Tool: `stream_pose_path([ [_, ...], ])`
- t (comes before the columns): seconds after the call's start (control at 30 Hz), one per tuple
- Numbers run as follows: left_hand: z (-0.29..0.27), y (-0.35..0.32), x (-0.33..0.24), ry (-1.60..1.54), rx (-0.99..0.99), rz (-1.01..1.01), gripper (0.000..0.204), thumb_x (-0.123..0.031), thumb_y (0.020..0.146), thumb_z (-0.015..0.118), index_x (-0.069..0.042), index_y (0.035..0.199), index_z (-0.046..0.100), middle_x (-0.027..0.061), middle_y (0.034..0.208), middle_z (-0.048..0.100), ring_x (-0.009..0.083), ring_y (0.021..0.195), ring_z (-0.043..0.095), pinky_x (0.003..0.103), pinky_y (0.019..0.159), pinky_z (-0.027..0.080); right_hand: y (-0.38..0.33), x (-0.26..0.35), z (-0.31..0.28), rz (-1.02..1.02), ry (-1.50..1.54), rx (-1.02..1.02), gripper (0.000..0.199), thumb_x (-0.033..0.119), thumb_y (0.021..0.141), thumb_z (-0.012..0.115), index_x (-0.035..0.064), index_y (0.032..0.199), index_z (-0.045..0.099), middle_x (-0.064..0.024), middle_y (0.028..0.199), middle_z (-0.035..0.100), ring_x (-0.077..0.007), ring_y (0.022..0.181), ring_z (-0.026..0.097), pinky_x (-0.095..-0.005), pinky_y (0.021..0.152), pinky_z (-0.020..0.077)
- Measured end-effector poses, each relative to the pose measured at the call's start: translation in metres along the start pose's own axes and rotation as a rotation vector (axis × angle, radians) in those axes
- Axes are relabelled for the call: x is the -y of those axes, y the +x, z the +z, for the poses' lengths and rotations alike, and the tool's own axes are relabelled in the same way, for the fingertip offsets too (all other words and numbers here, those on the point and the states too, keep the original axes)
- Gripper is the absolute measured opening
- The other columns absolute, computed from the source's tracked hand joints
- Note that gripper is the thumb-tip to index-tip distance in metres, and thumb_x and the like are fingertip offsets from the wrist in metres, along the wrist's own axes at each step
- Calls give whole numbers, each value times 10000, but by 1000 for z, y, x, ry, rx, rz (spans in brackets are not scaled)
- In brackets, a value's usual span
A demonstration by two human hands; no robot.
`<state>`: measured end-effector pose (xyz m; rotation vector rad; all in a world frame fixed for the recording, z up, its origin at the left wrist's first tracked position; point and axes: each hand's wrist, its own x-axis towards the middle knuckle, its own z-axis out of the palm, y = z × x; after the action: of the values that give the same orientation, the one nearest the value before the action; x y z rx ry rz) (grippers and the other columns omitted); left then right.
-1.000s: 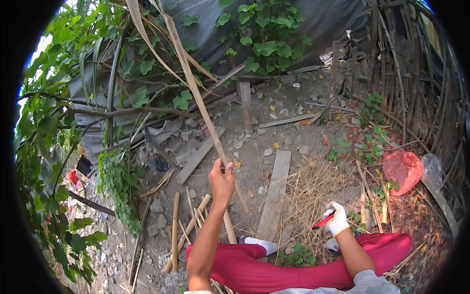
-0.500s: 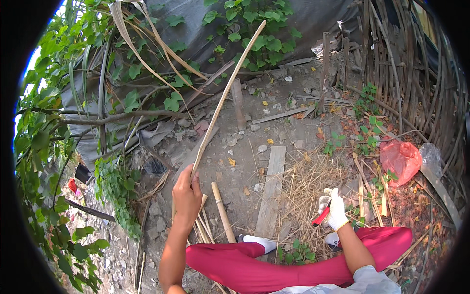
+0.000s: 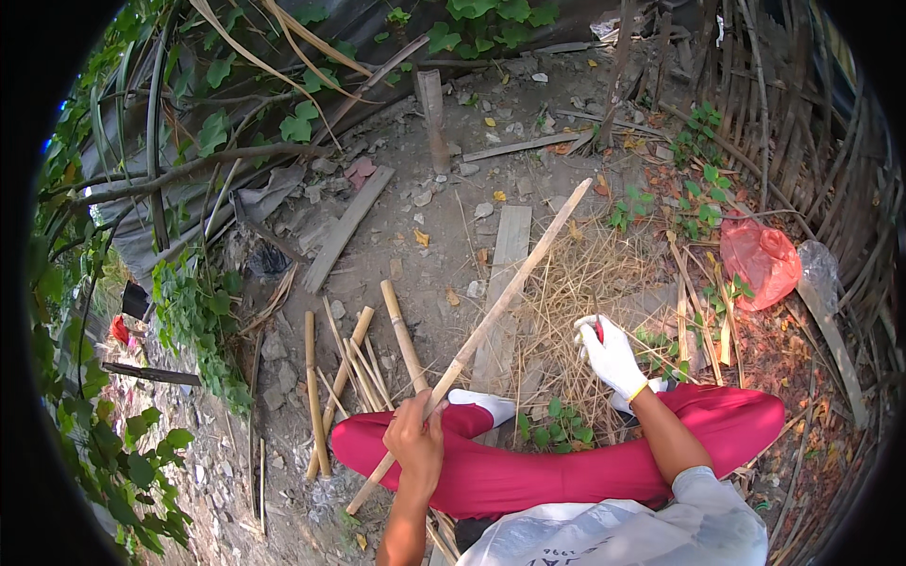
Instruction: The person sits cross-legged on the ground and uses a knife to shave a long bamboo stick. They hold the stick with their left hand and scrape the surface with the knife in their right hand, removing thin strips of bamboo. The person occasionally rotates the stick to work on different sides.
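My bare left hand [image 3: 415, 441] is wrapped round a long pale bamboo strip [image 3: 514, 291] near its lower end. The strip slants from over my left thigh up to the far right, its far tip above a heap of dry straw shavings [image 3: 578, 283]. My right hand, in a white glove [image 3: 613, 363], is closed round a small red-handled tool [image 3: 599, 330]; most of the tool is hidden in the fist. It hovers over the near edge of the straw, apart from the strip. My legs in dark red trousers [image 3: 566, 472] are folded underneath.
Several bamboo poles [image 3: 403, 335] and thin sticks lie by my left knee. A flat wooden board [image 3: 505, 255] lies ahead, a short post [image 3: 433, 123] beyond it. On the right are split bamboo pieces [image 3: 698, 321], a red plastic bag [image 3: 755, 259] and a stick fence [image 3: 802, 123]. Leafy branches [image 3: 198, 174] crowd the left.
The strip has swung from pointing up and away to slanting rightward across my lap. My left hand has come down and right; my right hand has shifted left, turning the red-handled tool. The view has tilted down.
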<state>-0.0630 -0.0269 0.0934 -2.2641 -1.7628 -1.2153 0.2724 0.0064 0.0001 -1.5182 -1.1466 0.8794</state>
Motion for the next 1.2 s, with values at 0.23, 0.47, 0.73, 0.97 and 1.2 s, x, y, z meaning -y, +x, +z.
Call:
stream_pose_path([
  [0.23, 6, 26, 20, 158, 62, 224, 308, -94, 722, 824, -95, 1015, 730, 48, 789, 652, 274, 695, 637, 397, 613, 479, -13, 46, -4, -125, -228, -87, 218, 221, 944, 694, 35, 1056, 719, -129, 881, 720, -284, 778, 691, -368, 748, 534],
  [0.47, 24, 31, 20, 96, 214, 325, 259, -117, 748, 811, -105, 997, 739, 31, 823, 678, 257, 724, 666, 385, 637, 490, -13, 36, -1, -385, -291, -204, 273, 155, 824, 809, 48, 1054, 709, -92, 966, 675, -200, 719, 598, -322, 690, 496],
  [0.73, 16, 50, 24, 148, 202, 208, 242, -93, 761, 823, -91, 987, 735, 62, 853, 697, 277, 762, 685, 393, 669, 486, -6, 24, -23, -409, -310, -281, 225, 152, 862, 775, 24, 1032, 702, -135, 1019, 691, -292, 882, 690, -358, 790, 542],
  [0.97, -85, 39, 133, 83, -296, -329, 257, -124, 951, 740, 35, 1150, 715, 144, 965, 729, 195, 820, 671, 340, 741, 530, -2, 33, -29, -200, -227, -182, 263, 226, 991, 636, -14, 1083, 689, -189, 1007, 710, -378, 946, 697, -420, 819, 549],
  [1.2, -108, -86, 287, 450, -482, -706, 429, -228, 995, 702, 78, 1290, 638, 187, 1004, 753, 264, 949, 730, 375, 808, 568, -2, 17, -25, -132, -208, -109, 328, 322, 1027, 594, 17, 1119, 671, -210, 875, 699, -429, 860, 685, -457, 723, 537],
])
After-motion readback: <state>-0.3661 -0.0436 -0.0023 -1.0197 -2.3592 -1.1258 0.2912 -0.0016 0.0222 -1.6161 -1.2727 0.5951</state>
